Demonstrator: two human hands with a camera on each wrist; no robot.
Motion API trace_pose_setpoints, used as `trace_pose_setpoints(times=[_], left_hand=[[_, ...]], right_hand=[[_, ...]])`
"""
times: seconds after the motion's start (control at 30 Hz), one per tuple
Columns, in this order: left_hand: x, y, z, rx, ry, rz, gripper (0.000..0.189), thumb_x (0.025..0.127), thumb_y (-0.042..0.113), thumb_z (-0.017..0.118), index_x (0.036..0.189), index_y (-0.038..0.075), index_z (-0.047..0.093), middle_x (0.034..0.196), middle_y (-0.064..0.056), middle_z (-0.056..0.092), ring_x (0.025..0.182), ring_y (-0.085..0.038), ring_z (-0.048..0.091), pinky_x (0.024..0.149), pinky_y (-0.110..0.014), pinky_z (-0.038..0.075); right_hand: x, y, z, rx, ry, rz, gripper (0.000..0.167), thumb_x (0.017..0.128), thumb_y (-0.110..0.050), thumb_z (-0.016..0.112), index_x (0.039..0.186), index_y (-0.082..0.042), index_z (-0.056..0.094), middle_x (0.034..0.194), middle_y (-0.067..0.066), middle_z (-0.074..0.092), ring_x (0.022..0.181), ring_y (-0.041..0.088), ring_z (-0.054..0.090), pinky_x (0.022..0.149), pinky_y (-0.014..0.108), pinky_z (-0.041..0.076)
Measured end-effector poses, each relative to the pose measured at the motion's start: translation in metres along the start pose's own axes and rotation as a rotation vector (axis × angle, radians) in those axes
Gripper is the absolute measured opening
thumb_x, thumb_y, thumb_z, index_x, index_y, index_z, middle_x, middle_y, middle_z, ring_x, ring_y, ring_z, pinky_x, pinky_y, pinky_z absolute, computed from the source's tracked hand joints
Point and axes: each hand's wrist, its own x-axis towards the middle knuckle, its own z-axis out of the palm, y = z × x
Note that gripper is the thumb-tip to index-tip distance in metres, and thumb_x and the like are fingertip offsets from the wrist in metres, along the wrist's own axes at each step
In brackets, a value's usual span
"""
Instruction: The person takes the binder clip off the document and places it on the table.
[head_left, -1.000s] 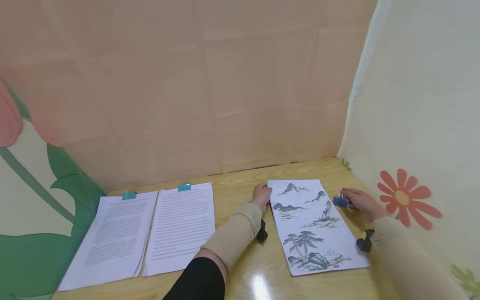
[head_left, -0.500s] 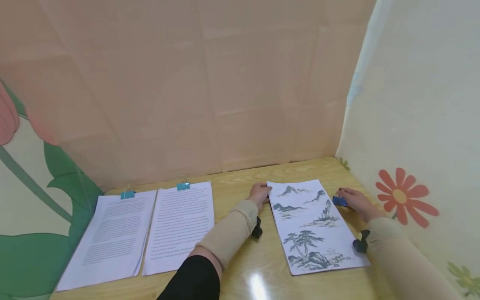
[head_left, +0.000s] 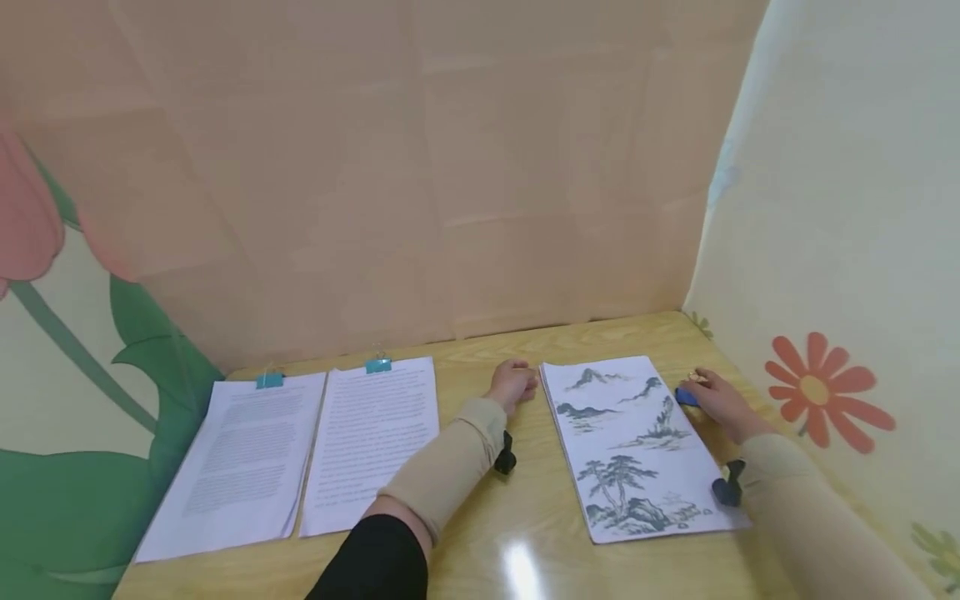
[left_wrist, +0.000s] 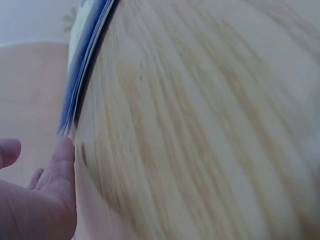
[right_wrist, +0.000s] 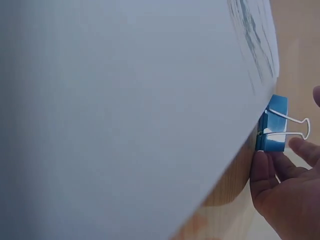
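Observation:
A stack of paper topped by a sheet with ink landscape drawings (head_left: 633,467) lies on the right of the table. Just left of its upper left corner is my left hand (head_left: 512,385), seen slightly apart from the paper in the head view. In the left wrist view its fingertips (left_wrist: 63,147) are close to the stack's edge (left_wrist: 84,65); contact is hard to tell. Beyond the stack's right edge, my right hand (head_left: 722,402) holds a blue binder clip (right_wrist: 274,125) by its body, fingers below it. The clip's wire handles point away from the paper.
On the left lie two printed paper stacks (head_left: 247,467) (head_left: 375,450), each with a teal binder clip (head_left: 270,380) (head_left: 378,365) at its top edge. A brown-covered wall (head_left: 435,167) stands behind the wooden table (head_left: 540,517), and a flower-patterned wall (head_left: 832,250) stands at the right.
My left hand has come off the stack's upper left corner, moving slightly left. The blue clip has turned a little in my right hand, which stays beside the stack. The head view has shifted slightly.

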Motion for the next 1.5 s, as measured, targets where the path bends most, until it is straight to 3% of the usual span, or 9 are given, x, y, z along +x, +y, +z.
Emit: trace_pose_setpoints(times=[0.17,0.4,0.57,0.67,0.83,1.0,1.17,1.3,1.5], left_hand=[[0.002,0.001,-0.005,0.011,0.027,0.020,0.040,0.097,-0.002,0.063,0.136,-0.006,0.056,0.112,-0.017,0.068,0.095,-0.025,0.066,0.082,-0.033,0.057],[0.005,-0.001,-0.012,-0.019,0.037,0.017,0.044,0.098,0.004,0.065,0.139,-0.005,0.054,0.104,-0.009,0.067,0.093,-0.022,0.064,0.082,-0.032,0.055],[0.005,0.001,-0.016,-0.006,0.058,0.035,0.042,0.099,0.007,0.064,0.139,-0.004,0.055,0.106,-0.009,0.065,0.095,-0.022,0.064,0.082,-0.033,0.054],[0.003,0.001,-0.023,-0.006,0.067,0.050,0.041,0.100,0.007,0.063,0.138,-0.006,0.055,0.106,-0.009,0.064,0.094,-0.022,0.063,0.079,-0.032,0.054],[-0.001,0.004,-0.034,0.004,0.099,0.045,0.041,0.100,0.008,0.062,0.138,-0.005,0.055,0.108,-0.009,0.064,0.099,-0.024,0.064,0.084,-0.035,0.054],[-0.003,0.012,-0.041,0.046,0.106,0.080,0.044,0.100,0.012,0.062,0.140,-0.005,0.053,0.116,-0.012,0.064,0.106,-0.029,0.063,0.093,-0.041,0.053],[-0.006,0.016,-0.052,0.200,0.156,0.155,0.043,0.101,0.014,0.062,0.139,-0.003,0.055,0.129,-0.015,0.062,0.119,-0.032,0.059,0.102,-0.043,0.048],[-0.008,0.014,-0.063,0.281,0.184,0.202,0.042,0.100,0.014,0.063,0.138,-0.004,0.056,0.136,-0.017,0.058,0.128,-0.033,0.054,0.108,-0.042,0.044],[-0.014,0.019,-0.081,0.348,0.197,0.248,0.041,0.099,0.019,0.062,0.133,-0.003,0.058,0.128,-0.017,0.062,0.121,-0.033,0.058,0.103,-0.043,0.047]], right_hand=[[0.000,-0.001,0.003,0.020,0.084,-0.008,0.082,0.109,-0.037,0.041,0.157,0.011,-0.006,0.157,0.045,0.011,0.144,0.060,0.018,0.116,0.066,0.022],[-0.007,-0.010,0.014,0.055,0.423,-0.143,0.073,0.107,-0.029,0.047,0.159,0.009,0.013,0.151,0.039,0.032,0.139,0.053,0.030,0.111,0.063,0.031],[-0.009,-0.030,0.024,0.104,0.500,-0.231,0.066,0.106,-0.027,0.052,0.158,0.003,0.028,0.143,0.027,0.046,0.125,0.034,0.042,0.094,0.030,0.040],[-0.008,-0.043,0.036,0.115,0.482,-0.279,0.060,0.106,-0.023,0.053,0.155,0.004,0.034,0.136,0.024,0.050,0.112,0.019,0.046,0.084,0.018,0.035],[-0.005,-0.060,0.056,0.112,0.403,-0.327,0.056,0.108,-0.023,0.050,0.153,0.007,0.037,0.130,0.024,0.053,0.102,0.007,0.044,0.086,0.023,0.036],[0.001,-0.075,0.077,0.107,0.305,-0.366,0.054,0.110,-0.025,0.046,0.152,0.007,0.036,0.131,0.028,0.052,0.109,0.022,0.048,0.090,0.029,0.037],[0.005,-0.088,0.107,0.125,0.188,-0.367,0.053,0.111,-0.024,0.044,0.153,0.007,0.034,0.134,0.032,0.050,0.118,0.037,0.047,0.095,0.039,0.039],[0.004,-0.098,0.133,0.089,0.108,-0.347,0.055,0.111,-0.026,0.046,0.154,0.006,0.034,0.134,0.031,0.051,0.120,0.040,0.049,0.099,0.046,0.040],[0.003,-0.111,0.160,0.082,0.015,-0.374,0.056,0.110,-0.028,0.049,0.153,0.005,0.037,0.135,0.030,0.052,0.122,0.042,0.051,0.098,0.049,0.043]])
